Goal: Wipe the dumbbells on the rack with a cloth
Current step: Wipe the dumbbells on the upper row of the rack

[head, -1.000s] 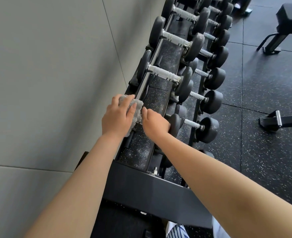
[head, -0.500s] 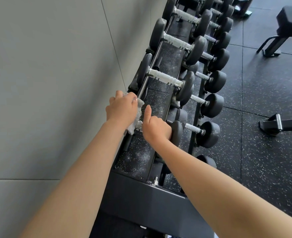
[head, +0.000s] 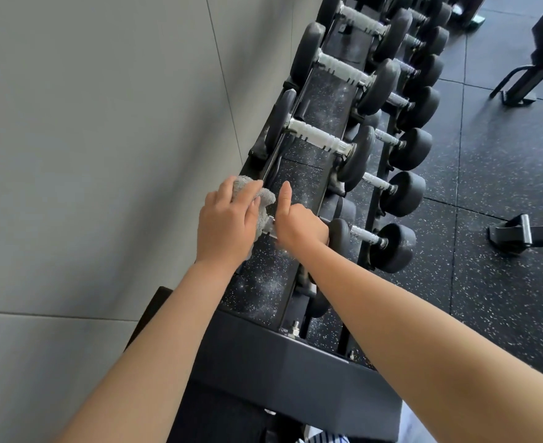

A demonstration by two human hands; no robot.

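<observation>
Overhead, head view: noted left hand (head: 225, 225) clenched round grey cloth (head: 265, 198), pressing it on wall-side end of nearest dumbbell (head: 339, 238), top tier of rack (head: 295, 356). Saw right hand (head: 299, 227) grasping that dumbbell's handle, thumb raised. Logged further dumbbells along rack beyond.

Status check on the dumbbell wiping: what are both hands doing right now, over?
Left hand holds cloth on nearest dumbbell, wall-side end. Right hand grips its handle, thumb up. Next dumbbell apart, nothing blocking.
</observation>
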